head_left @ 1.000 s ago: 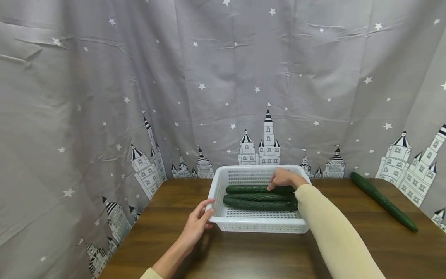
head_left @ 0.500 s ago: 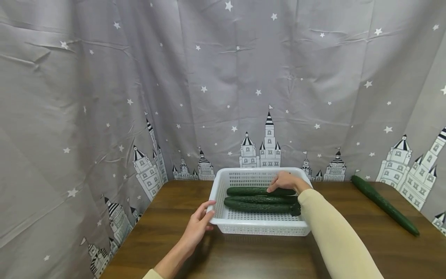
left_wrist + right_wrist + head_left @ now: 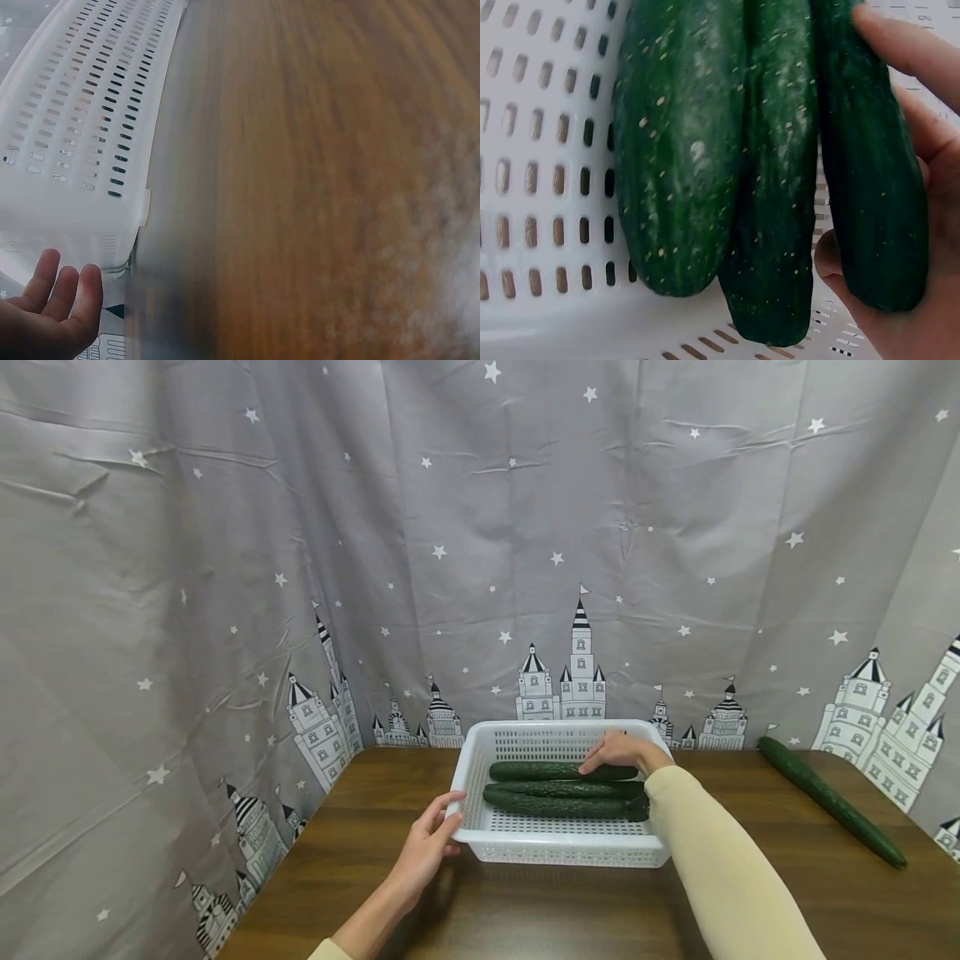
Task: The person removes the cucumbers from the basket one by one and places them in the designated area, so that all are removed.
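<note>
A white plastic basket (image 3: 562, 839) with slotted walls stands on the table, and three dark green cucumbers lie lengthwise in it. My right hand (image 3: 617, 750) reaches over the basket's right end and grips the far cucumber (image 3: 532, 771). In the right wrist view, thumb and fingers go round this cucumber (image 3: 874, 187) near its end. Beside it lie the middle cucumber (image 3: 780, 187) and the near cucumber (image 3: 679, 150). My left hand (image 3: 422, 847) holds the basket's left rim near the front corner. The left wrist view shows its fingers (image 3: 88, 296) bent up at the basket's end wall.
Another cucumber (image 3: 832, 802) lies slanted on the brown wooden table (image 3: 570, 910), right of the basket. A grey curtain (image 3: 450, 510) with stars and castles hangs behind and along the left side, close to the table's edge.
The head view has tilted a little, so the scene sits slightly lower. Both hands, the basket and the cucumbers keep nearly the same places.
</note>
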{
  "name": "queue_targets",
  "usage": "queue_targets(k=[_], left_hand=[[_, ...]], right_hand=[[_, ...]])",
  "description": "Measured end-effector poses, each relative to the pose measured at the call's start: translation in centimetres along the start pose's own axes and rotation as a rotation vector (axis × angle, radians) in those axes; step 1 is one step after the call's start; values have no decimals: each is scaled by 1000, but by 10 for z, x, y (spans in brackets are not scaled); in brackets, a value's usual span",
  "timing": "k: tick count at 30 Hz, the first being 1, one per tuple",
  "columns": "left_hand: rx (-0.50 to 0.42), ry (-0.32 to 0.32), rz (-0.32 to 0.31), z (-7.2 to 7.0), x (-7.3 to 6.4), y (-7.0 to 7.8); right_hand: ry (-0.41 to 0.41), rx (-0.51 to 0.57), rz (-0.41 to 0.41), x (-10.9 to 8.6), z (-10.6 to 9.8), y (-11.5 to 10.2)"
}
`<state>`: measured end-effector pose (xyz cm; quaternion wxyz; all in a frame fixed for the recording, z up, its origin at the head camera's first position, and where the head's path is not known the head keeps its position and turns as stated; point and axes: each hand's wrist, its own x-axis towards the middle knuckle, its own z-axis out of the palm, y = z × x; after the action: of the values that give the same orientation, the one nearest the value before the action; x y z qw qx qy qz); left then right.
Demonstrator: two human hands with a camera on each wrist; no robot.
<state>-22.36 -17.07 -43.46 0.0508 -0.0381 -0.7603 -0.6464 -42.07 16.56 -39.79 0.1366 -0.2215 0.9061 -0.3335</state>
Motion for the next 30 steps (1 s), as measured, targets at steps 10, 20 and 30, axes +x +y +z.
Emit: queue_targets(k=[10,20,30], left_hand=[[-8,7,10,1,0,1],[-10,10,5,1,-1,-1],[-18,18,13,1,-1,-2]], right_hand=[[12,-29,42,-3,-2,-3],[45,-14,73,-3,4,0],[30,-28,69,-3,2,-3]])
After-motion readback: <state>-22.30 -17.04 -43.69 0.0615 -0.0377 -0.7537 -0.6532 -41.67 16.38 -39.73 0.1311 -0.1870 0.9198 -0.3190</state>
